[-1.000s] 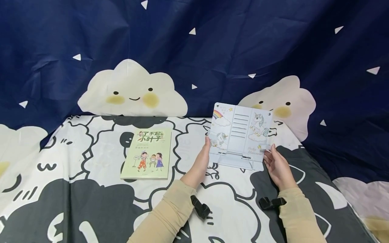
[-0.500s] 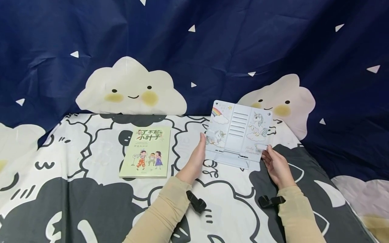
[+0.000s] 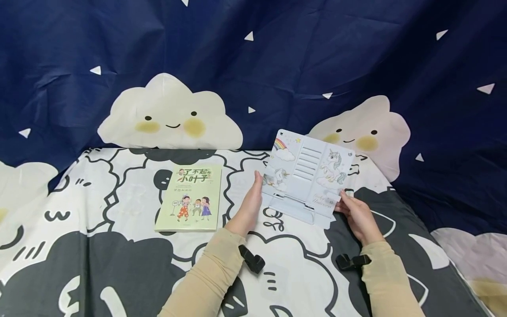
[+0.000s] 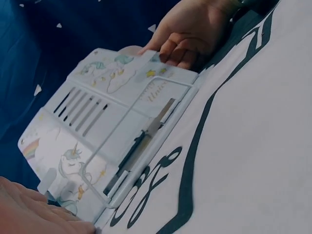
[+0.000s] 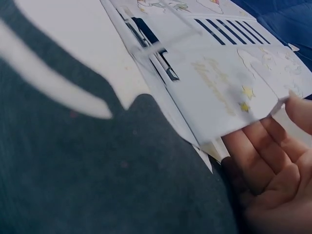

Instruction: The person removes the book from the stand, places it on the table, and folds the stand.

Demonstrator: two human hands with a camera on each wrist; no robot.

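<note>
A white book stand (image 3: pixel 325 154) printed with unicorns and a rainbow is held between both hands, tilted clockwise in the head view. My left hand (image 3: pixel 247 209) grips its left edge, thumb pointing up; the fingers behind are hidden there. At the lower right side, my right hand (image 3: pixel 361 218) pinches the stand between thumb and fingers. In the right wrist view, the right hand's curled fingers (image 5: pixel 258 148) pass under the edge. A wire page holder (image 4: pixel 119 129) crosses the lower front of the stand in the left wrist view. Slots run down its middle panel.
Left of the hands, a light green book (image 3: pixel 190 198) with cartoon children on its cover lies flat on the black-and-white patterned cloth (image 3: pixel 293 259). Behind it hangs a dark blue curtain (image 3: pixel 285 57) with clouds and white triangles.
The book stand has turned somewhat clockwise and shifted slightly left, its lower edge swinging left. Both hands have moved a little left with it. The green book stays in place on the cloth.
</note>
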